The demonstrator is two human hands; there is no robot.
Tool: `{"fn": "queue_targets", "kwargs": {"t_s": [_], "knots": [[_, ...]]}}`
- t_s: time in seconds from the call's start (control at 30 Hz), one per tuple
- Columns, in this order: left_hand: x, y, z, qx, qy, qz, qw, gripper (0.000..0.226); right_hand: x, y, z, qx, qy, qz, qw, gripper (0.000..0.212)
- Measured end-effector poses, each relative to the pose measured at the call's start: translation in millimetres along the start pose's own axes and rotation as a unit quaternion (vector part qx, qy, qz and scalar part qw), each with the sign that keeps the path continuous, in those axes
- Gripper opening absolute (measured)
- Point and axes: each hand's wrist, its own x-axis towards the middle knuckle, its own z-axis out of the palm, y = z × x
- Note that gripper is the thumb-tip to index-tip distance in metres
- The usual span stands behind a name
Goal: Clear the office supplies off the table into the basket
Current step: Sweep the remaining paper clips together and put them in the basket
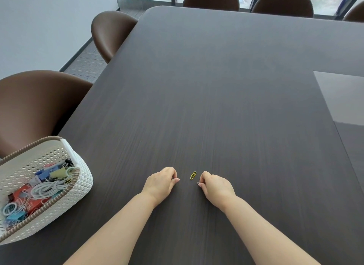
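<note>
Head view is showing both hands curling narrow beside the yellow paperclip (193, 175) lying flat on the table (216, 87), right hand (214, 185) pinching something tiny, left hand (162, 181) possibly empty, so fingertips are risking sliding it away from the basket (82, 178).

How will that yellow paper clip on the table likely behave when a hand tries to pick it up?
The yellow paper clip is thin wire lying flat on the smooth table, so it will probably slide before lifting. It looks very light and fairly stiff, and unlikely to roll. Pinching with the fingertips probably works best.
</note>
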Motion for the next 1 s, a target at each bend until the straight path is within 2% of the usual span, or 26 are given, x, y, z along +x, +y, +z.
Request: {"fn": "queue_targets", "kwargs": {"t_s": [0.1,0.17,0.3,0.33,0.43,0.57,0.63,0.73,0.87,0.93,1.0], "knots": [[-4,1,1,-0.053,0.011,-0.022,0.998,0.019,-1,0,-2,-0.002,-0.010,-0.015,1.000,0.017],[-5,2,1,-0.136,0.016,-0.045,0.990,0.022,-2,0,-4,0.054,0.000,-0.015,0.998,0.014],[-3,1,3,-0.301,0.025,-0.079,0.950,0.024,-3,-2,-3,0.194,0.053,0.003,0.979,0.008],[-4,1,3,-0.314,0.028,-0.080,0.946,0.021,-2,-2,-2,0.221,0.056,0.008,0.974,0.006],[-7,-2,3,-0.321,0.032,-0.066,0.944,0.010,1,-3,2,0.311,0.040,0.027,0.949,0.019],[-13,-5,2,-0.336,0.034,-0.067,0.939,0.017,6,-3,3,0.442,0.064,0.063,0.892,0.026],[-17,-6,4,-0.341,0.036,-0.075,0.936,0.019,10,-3,3,0.466,0.067,0.082,0.878,0.028],[-23,-10,5,-0.335,0.051,-0.099,0.936,0.022,13,-7,0,0.422,0.071,0.073,0.901,0.029],[-29,-17,-1,-0.330,0.075,-0.122,0.933,0.027,17,-11,-5,0.211,0.085,0.028,0.973,0.016],[-32,-22,-5,-0.327,0.086,-0.128,0.932,0.028,16,-11,-4,0.113,0.081,0.005,0.990,0.015],[-34,-27,-8,-0.326,0.093,-0.129,0.932,0.028,15,-12,-1,0.065,0.071,-0.003,0.995,0.018]]}}
